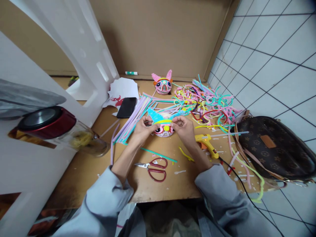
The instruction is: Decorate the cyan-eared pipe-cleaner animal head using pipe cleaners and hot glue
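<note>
Both hands grip a small animal head made of pipe cleaners (164,133), with blue ears, a yellow band and a pink-and-white face. My left hand (144,127) pinches its left side below the ear. On the other side, my right hand (184,128) has its fingers pressed against the edge by the yellow band. Red-handled scissors (157,169) lie partly spread on the table below it, near a teal pipe cleaner (160,154). A yellow hot glue gun (207,144) lies beside my right forearm, a glue stick poking from its back.
A finished-looking pink-eared head (163,86) stands at the back. Around it are straight pipe cleaners (134,118), a tangled coloured heap (209,102), a black phone (126,107) and white paper (124,89). A brown handbag (276,148) sits right, a red-lidded jar (84,141) left. The glue gun's cord trails right.
</note>
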Demonstrator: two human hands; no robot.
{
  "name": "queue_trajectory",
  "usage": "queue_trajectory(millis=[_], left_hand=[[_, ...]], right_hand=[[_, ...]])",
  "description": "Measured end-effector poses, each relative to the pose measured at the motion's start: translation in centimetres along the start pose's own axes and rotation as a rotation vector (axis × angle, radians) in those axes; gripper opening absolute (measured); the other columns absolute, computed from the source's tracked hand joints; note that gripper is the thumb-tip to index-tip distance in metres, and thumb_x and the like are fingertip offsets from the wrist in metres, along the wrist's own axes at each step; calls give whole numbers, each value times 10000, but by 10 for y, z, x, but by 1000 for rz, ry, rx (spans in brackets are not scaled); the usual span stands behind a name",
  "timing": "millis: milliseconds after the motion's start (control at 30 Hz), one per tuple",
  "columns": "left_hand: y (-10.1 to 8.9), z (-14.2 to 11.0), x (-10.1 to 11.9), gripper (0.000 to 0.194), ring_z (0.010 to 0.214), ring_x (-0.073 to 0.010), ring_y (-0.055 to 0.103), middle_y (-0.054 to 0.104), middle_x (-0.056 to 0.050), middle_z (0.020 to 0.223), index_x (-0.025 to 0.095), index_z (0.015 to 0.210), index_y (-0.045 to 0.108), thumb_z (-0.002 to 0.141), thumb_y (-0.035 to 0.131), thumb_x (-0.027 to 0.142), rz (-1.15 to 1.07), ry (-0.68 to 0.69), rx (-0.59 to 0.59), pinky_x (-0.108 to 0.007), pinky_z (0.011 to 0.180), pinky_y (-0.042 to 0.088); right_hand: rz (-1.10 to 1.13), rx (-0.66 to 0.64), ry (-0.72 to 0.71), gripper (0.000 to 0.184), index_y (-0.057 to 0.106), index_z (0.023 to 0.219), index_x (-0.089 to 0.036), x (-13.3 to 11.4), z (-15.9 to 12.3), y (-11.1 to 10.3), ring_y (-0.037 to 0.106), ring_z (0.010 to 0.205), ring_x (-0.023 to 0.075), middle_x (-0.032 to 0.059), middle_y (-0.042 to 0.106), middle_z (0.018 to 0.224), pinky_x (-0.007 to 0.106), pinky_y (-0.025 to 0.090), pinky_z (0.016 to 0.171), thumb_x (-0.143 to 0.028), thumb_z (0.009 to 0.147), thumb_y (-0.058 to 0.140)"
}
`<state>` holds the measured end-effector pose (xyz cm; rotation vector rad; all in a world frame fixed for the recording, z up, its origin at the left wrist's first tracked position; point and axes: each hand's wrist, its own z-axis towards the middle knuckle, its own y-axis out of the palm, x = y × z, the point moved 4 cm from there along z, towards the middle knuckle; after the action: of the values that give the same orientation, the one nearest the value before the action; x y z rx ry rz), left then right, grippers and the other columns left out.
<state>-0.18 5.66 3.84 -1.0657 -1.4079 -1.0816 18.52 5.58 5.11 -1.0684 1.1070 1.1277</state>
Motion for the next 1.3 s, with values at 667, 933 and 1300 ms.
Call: queue_trajectory(millis=[667,933,1300], left_hand=[[3,-2,-1,527,660,-121,494,510,61,733,222,826,472,480,824,405,80,27,-30,-258,618,387],[6,-6,4,528,786,-158,512,528,33,797,223,829,482,473,834,390,236,77,50,-295,732,418],[3,-6,5,494,828,-177,523,550,16,850,226,865,476,533,801,394,405,82,72,-324,771,433]], right_hand=[[-82,29,-78,141,606,722,-222,-1,-2,0,496,541,127,-24,588,660,282,445,543,-331,653,664],[-69,23,-94,154,619,713,-211,-2,-4,1,485,524,113,-27,586,671,288,442,552,-341,640,656],[12,-79,-74,164,620,754,-228,1,-3,0,552,558,140,-23,617,621,280,472,547,-383,710,654]])
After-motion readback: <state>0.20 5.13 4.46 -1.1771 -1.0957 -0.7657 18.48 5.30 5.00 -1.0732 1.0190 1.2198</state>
